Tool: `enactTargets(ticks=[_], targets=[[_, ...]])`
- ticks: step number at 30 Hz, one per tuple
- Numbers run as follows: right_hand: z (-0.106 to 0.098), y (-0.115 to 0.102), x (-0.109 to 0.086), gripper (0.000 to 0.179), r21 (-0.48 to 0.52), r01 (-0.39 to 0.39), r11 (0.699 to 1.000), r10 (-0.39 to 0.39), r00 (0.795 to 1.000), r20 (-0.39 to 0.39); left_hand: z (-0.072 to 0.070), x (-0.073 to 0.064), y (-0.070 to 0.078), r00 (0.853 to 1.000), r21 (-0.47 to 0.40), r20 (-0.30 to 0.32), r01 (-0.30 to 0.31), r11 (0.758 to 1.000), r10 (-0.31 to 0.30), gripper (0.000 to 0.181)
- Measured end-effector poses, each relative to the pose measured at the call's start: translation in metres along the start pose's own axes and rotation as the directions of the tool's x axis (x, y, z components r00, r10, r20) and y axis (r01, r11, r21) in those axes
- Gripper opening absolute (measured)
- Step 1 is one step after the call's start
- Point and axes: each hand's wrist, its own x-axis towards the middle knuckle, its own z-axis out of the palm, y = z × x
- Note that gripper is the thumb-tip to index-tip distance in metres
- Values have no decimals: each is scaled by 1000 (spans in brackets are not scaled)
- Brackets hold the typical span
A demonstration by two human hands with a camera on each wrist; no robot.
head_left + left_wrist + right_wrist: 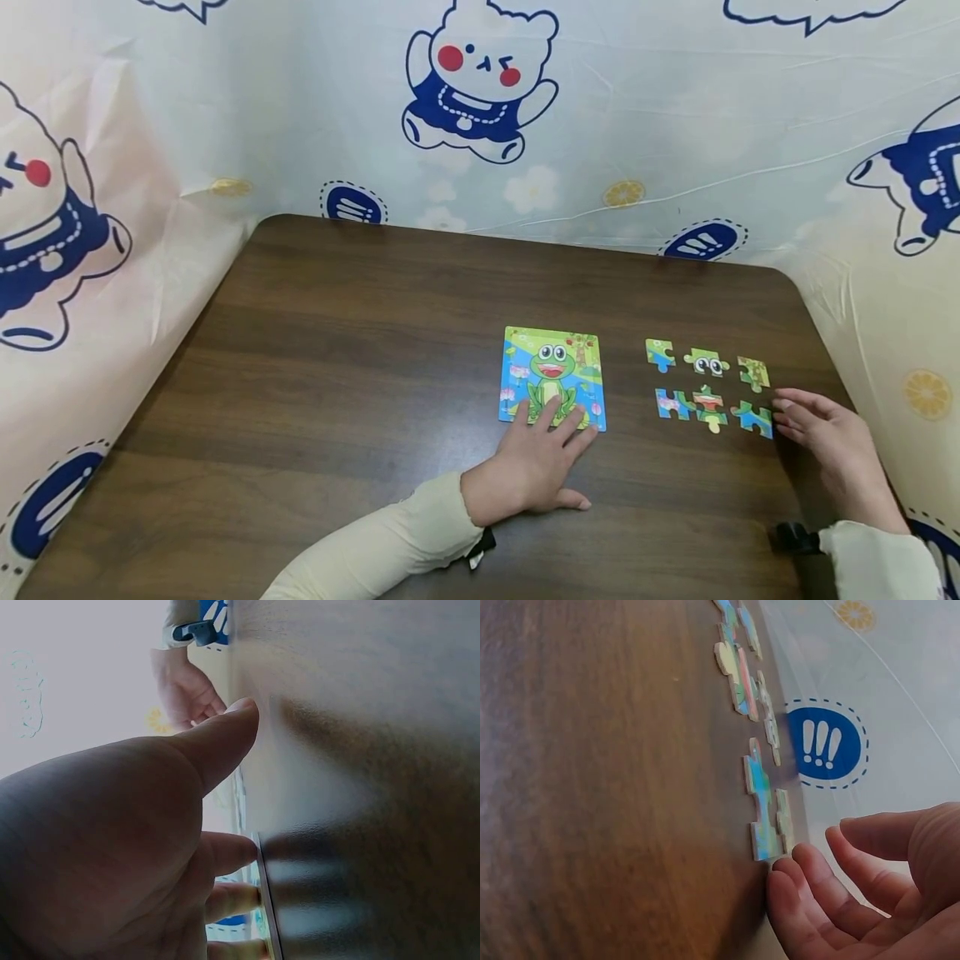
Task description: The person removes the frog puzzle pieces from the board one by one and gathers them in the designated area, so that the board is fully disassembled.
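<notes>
A flat frog puzzle board (552, 362) lies on the brown table, showing a green frog on a blue and green scene. My left hand (528, 467) rests with spread fingers across its lower edge, thumb out to the side. In the left wrist view three fingertips (247, 855) touch the board's edge. Several jigsaw pieces lie apart in two rows to the right, among them the frog's-eyes piece (707, 362) and a blue-green piece (753, 418). Beside that blue-green piece is my right hand (832, 442), its fingers loosely bent and holding nothing.
The dark wooden table (360, 375) has rounded far corners. A printed cloth (660, 108) with cartoon bears hangs around its back and sides. A black strap (795, 537) sits at the right wrist.
</notes>
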Motion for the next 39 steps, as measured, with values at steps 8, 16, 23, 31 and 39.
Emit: enactTargets(ticks=[8,16,23,31,39], targets=[[-8,-25,-12,11,285,138,949,-170,981,90,0,-1,0,1000,4,2,1,1000,-1,91],[-10,-71,-29,15,311,306,900,-332,942,36,-1,-1,0,1000,5,6,3,1000,-3,91],[13,-86,-27,18,229,300,926,-331,937,111,1,0,-2,1000,-15,-13,-8,1000,8,91],[56,-106,-24,25,128,308,943,-325,934,146,0,1,-5,999,-115,-32,-33,993,29,86],[108,-126,-24,30,184,300,936,-332,925,184,-4,0,-10,996,-181,-79,-51,982,37,80]])
